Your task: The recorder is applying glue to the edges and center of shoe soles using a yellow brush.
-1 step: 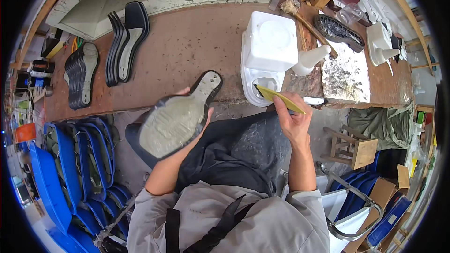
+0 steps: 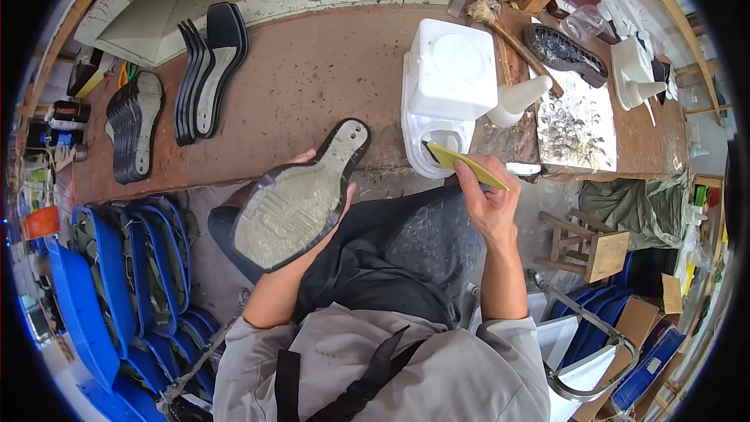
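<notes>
My left hand [image 2: 346, 195] grips a shoe sole [image 2: 285, 215] from beneath, over my lap at the bench's front edge. The sole has a black rim, a grey, rough inner face turned up, and small holes at its narrow end. Most of the left fingers are hidden under it. Between thumb and fingers of my right hand [image 2: 491, 195] is a flat yellow spatula [image 2: 469, 167], held at a slant. Its dark tip reaches into the round mouth of a white plastic dispenser [image 2: 453, 70] on the bench.
Two stacks of soles [image 2: 137, 125] stand at the bench's left. On the right are a white nozzle cap [image 2: 519, 100], a stick-handled brush [image 2: 516, 43], a black outsole [image 2: 566, 55] and a stained paper sheet [image 2: 576, 126]. Blue trays [image 2: 98, 289] and a wooden stool [image 2: 601, 254] flank me.
The sole in my left hand has tilted slightly, and the bright sheen on its grey face has faded. My right hand and the spatula look unmoved.
</notes>
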`<state>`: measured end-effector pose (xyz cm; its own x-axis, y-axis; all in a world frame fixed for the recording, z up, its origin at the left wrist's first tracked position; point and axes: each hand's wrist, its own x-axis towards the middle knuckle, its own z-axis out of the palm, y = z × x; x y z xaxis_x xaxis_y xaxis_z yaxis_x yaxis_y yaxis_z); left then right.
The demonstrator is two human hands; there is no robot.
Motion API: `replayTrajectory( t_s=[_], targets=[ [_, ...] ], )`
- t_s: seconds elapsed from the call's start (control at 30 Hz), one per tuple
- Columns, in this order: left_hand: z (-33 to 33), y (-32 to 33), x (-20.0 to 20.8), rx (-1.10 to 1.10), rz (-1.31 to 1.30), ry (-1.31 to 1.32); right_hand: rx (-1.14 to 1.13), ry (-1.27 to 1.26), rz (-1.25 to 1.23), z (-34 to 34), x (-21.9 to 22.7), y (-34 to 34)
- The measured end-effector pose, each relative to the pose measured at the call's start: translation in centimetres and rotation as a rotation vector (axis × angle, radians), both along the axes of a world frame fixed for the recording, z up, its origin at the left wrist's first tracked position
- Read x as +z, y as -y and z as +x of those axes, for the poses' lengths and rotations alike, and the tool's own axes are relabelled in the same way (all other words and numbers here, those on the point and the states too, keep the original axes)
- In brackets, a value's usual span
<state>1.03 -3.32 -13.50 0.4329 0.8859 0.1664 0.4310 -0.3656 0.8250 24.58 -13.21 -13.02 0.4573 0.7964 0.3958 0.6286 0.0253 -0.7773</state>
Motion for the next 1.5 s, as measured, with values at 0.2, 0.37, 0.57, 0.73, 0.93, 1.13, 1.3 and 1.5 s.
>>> replayTrajectory(
  t_s=[0.2,0.37,0.57,0.73,0.93,1.13,1.3,1.5],
  targets=[
    [0.2,0.2,-1.4,0.086,0.393,-0.014,-0.053,-0.221,-0.16,-0.3,0.3,-0.1],
    [0.8,1.2,-3.7,0.057,0.635,0.085,-0.136,-0.688,-0.053,-0.2,1.7,0.1],
    [4.1,3.1,-2.1,0.126,0.71,0.619,-0.043,-0.718,0.042,-2.5,7.2,1.7],
    [2.8,4.7,-0.5,-0.026,0.773,0.478,0.072,-0.404,0.236,-4.8,9.1,0.8],
    [2.8,6.0,1.7,0.031,0.828,0.58,0.078,-0.22,0.26,-5.2,9.9,0.0],
    [1.9,6.2,2.4,-0.048,0.811,0.613,0.098,0.039,0.309,-5.0,11.5,0.5],
    [1.9,7.4,4.9,0.039,0.684,0.43,0.226,-0.038,0.288,-5.1,12.4,1.5],
    [3.2,6.3,3.6,0.101,0.861,0.654,0.268,-0.207,0.297,-5.8,12.3,2.6]
  ],
)
